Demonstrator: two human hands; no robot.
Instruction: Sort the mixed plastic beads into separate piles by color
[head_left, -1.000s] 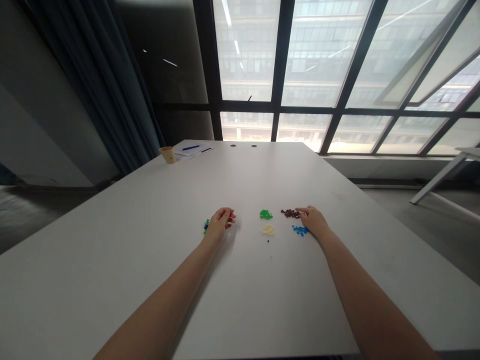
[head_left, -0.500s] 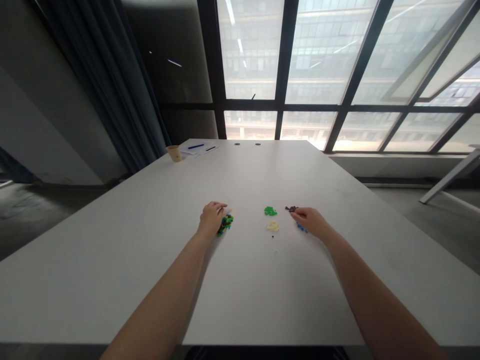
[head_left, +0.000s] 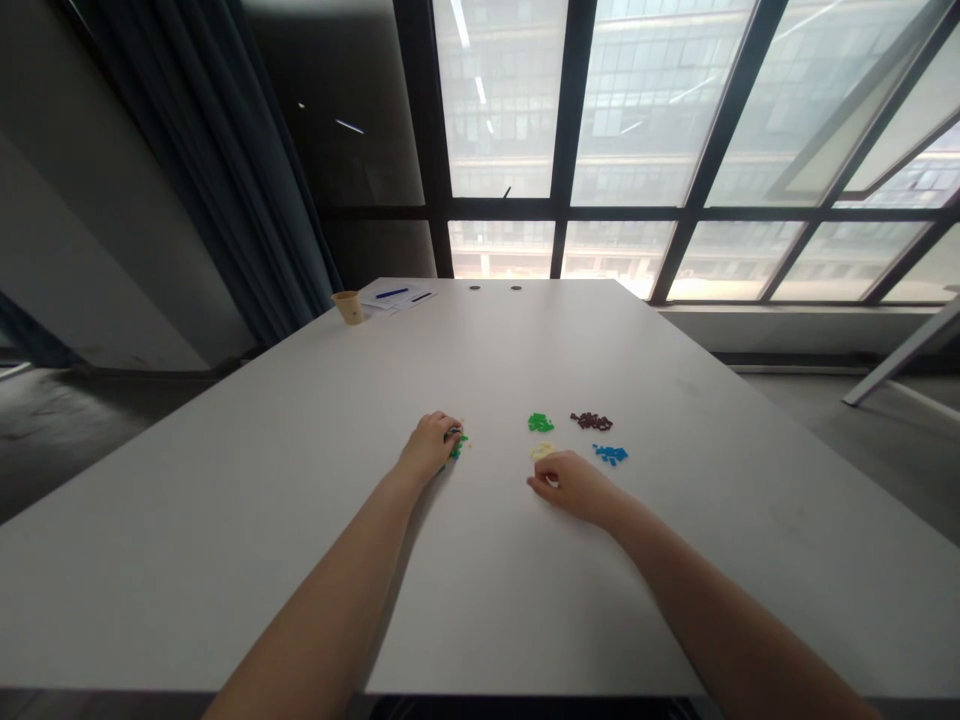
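On the white table (head_left: 480,580), my left hand (head_left: 429,445) curls over a pile of small mixed-colour plastic pieces (head_left: 456,452), mostly green where they show. A few dark and blue bits appear between its thumb and fingers; the palm hides the rest of the pile. My right hand (head_left: 576,484) is closed in a pinch just below the pale yellow pieces (head_left: 541,452), partly covering them. What its fingertips hold, if anything, is too small to make out. Behind it lie a green heap (head_left: 539,422), a dark brown heap (head_left: 592,421) and a blue heap (head_left: 611,455).
A paper cup (head_left: 349,307) stands near the table's far left edge. Beside it are sheets of paper (head_left: 381,303) with a blue pen (head_left: 392,293) and a dark pen (head_left: 421,297). Windows rise beyond the far edge, with a curtain (head_left: 202,170) at left.
My right hand has moved left and nearer to me, from the brown and blue heaps to the yellow pieces, uncovering those heaps. My left hand has shifted slightly right, closing over the mixed pile.
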